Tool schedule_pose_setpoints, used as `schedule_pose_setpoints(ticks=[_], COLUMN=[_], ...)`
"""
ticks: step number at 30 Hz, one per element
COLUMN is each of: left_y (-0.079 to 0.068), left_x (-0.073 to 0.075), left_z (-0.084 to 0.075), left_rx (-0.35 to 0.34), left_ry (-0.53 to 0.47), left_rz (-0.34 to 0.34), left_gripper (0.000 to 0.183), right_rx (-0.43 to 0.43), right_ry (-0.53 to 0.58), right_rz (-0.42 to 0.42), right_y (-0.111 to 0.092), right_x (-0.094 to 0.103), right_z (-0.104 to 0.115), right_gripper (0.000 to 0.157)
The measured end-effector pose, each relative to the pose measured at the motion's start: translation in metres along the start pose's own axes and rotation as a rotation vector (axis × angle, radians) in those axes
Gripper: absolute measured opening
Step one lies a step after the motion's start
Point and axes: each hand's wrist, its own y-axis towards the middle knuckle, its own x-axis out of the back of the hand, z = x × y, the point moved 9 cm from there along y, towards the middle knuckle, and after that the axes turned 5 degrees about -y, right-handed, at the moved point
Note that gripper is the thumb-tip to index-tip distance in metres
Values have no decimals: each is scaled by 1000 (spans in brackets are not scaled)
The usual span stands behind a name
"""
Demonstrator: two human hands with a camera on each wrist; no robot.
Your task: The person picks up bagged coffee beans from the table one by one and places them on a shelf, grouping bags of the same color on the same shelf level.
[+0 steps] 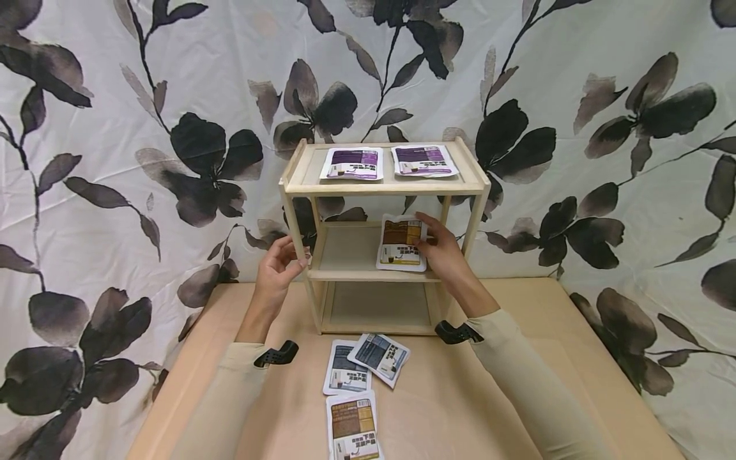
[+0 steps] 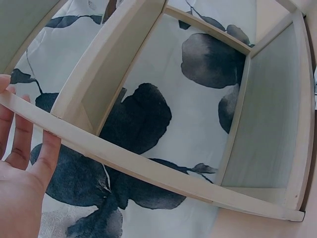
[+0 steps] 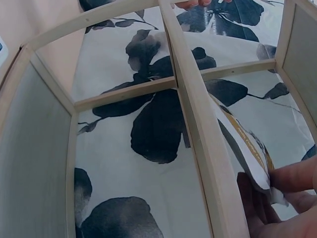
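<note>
A small wooden three-tier shelf rack [image 1: 388,190] stands against the cloth backdrop. My right hand [image 1: 445,252] pinches a brown-and-yellow packet [image 1: 397,233] by its right edge, at the front of the middle tier. In the right wrist view the packet [image 3: 247,153] is seen edge-on, between the thumb and fingers. At the rack's left side, my left hand [image 1: 275,271] holds the front upright post [image 1: 292,223]. Fingers [image 2: 47,153] wrap behind that post in the left wrist view. Two purple packets [image 1: 353,163] lie side by side on the top tier.
Before the rack, two blue-grey packets [image 1: 346,370] overlap on the tan table [image 1: 460,396]. Another brown packet [image 1: 353,425] lies nearer the front edge of the view. The rack's bottom tier [image 1: 379,305] sits low over the table. A floral cloth [image 1: 230,64] hangs behind.
</note>
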Motion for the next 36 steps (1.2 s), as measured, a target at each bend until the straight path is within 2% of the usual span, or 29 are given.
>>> schedule_pose_setpoints(ticks=[10, 15, 22, 29, 36], left_y=[-1, -1, -2, -3, -2], left_x=[-1, -1, -1, -1, -1], left_z=[1, 0, 0, -2, -3], left_rx=[2, -3, 13, 13, 5], left_ry=[19, 12, 3, 9, 5], left_rz=[8, 10, 2, 1, 5], left_gripper=[44, 43, 44, 46, 45], right_rx=[-46, -18, -2, 71, 85], right_ry=[-7, 34, -37, 2, 17], right_rz=[-74, -74, -106, -79, -31], right_y=[3, 4, 1, -13, -28], right_x=[3, 4, 5, 3, -2], right_z=[-4, -1, 5, 20, 27], right_gripper=[63, 62, 60, 53, 46])
